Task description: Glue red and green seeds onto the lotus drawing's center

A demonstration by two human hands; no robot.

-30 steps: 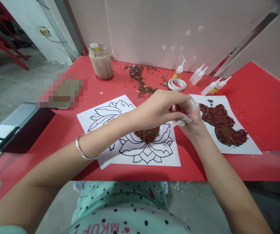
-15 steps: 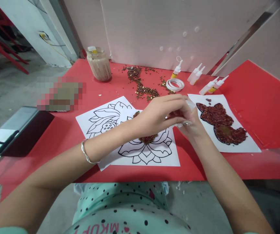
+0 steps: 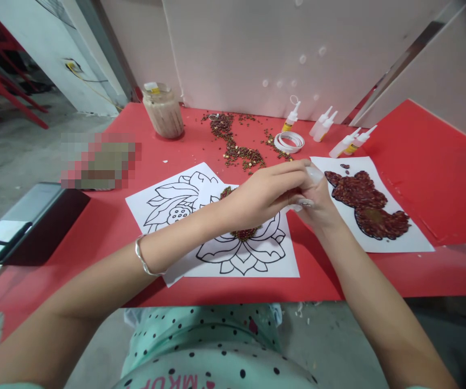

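My left hand (image 3: 263,193) reaches across the middle, its fingers bent around my right hand (image 3: 317,202). A crumpled white tissue (image 3: 315,174) shows between the two hands, pinched under my left fingertips. The fingers of my right hand are mostly hidden behind the left. Beneath my left hand and forearm lies a paper with a lotus line drawing (image 3: 243,259), its middle covered with small brown-green seeds (image 3: 244,233). A second lotus drawing (image 3: 163,200) lies partly under it. To the right, another sheet (image 3: 342,227) carries a shape filled with dark red beans (image 3: 360,189).
Loose seeds (image 3: 233,146) are strewn at the back of the red table (image 3: 107,216). Near them are a roll of white tape (image 3: 288,142) and several glue bottles (image 3: 321,127). A glass jar (image 3: 163,111) stands back left; a dark tablet-like device (image 3: 34,221) is at left.
Both hands stay together over the drawing, with the tissue shifting slightly between them. The camera view has tilted a little; the things on the table have not moved.
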